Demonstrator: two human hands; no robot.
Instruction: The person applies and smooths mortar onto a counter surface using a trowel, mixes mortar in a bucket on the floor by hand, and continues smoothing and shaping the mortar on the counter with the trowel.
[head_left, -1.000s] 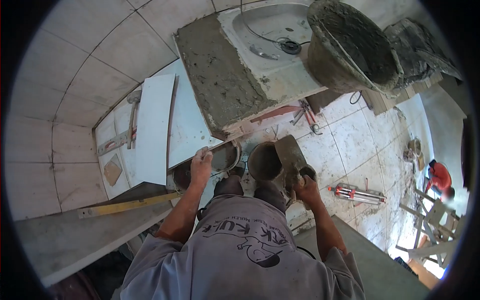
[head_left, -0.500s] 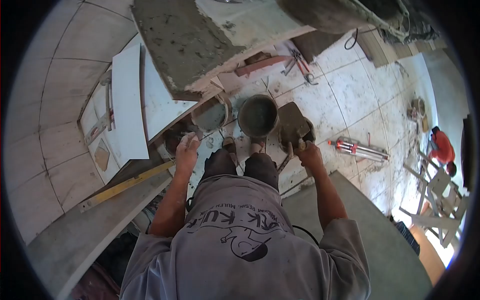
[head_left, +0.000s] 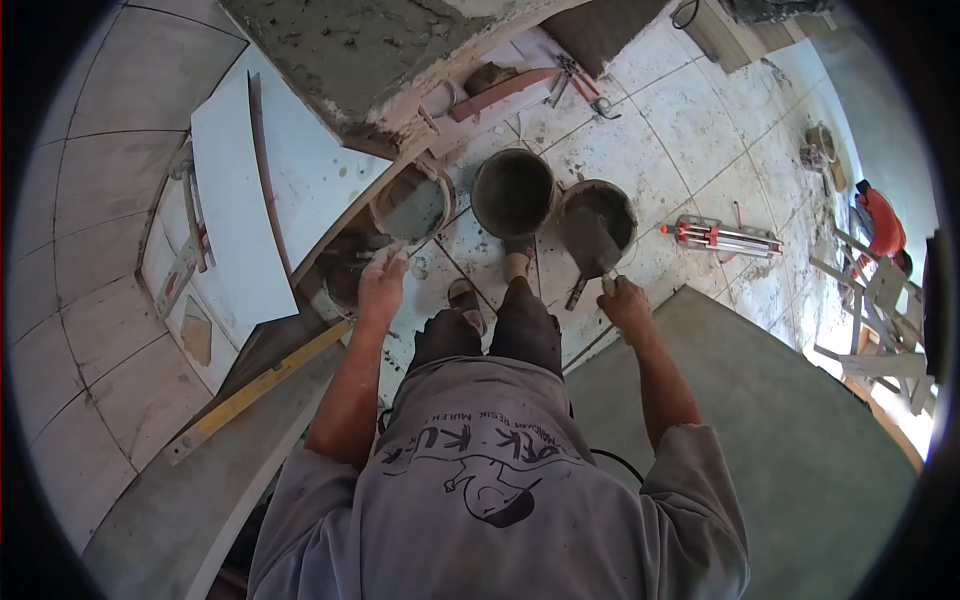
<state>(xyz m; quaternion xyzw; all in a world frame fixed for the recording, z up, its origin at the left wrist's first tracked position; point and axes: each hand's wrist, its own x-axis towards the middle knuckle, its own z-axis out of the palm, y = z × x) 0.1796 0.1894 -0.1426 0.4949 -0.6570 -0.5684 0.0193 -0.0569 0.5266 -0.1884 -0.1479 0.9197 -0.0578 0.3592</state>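
Note:
My right hand [head_left: 624, 304] is closed round the handle of a trowel [head_left: 592, 245]. Its mortar-smeared blade tilts down over the near side of a dark bucket [head_left: 626, 210], with the tip inside the rim. My left hand [head_left: 381, 287] hangs with loosely curled fingers that look apart, and no object shows in it. Just beyond that hand lies a dark, partly hidden round container [head_left: 343, 268]. A second dark bucket [head_left: 512, 192] stands left of the trowel's bucket, and a paler container [head_left: 411, 203] holding grey material sits further left.
A slab covered with wet grey mortar [head_left: 360, 65] stands ahead. White boards [head_left: 230, 200] and a yellow level [head_left: 262, 388] are on the left. Pliers [head_left: 585, 85] and a tile cutter [head_left: 722, 238] lie on the tiled floor. Far right, a person in red [head_left: 882, 222] is near a wooden stand [head_left: 880, 310].
The trowel blade has swung from lying broad above the right bucket to pointing down into it. My view has shifted, and the feet have changed position. My left hand stays low at the left.

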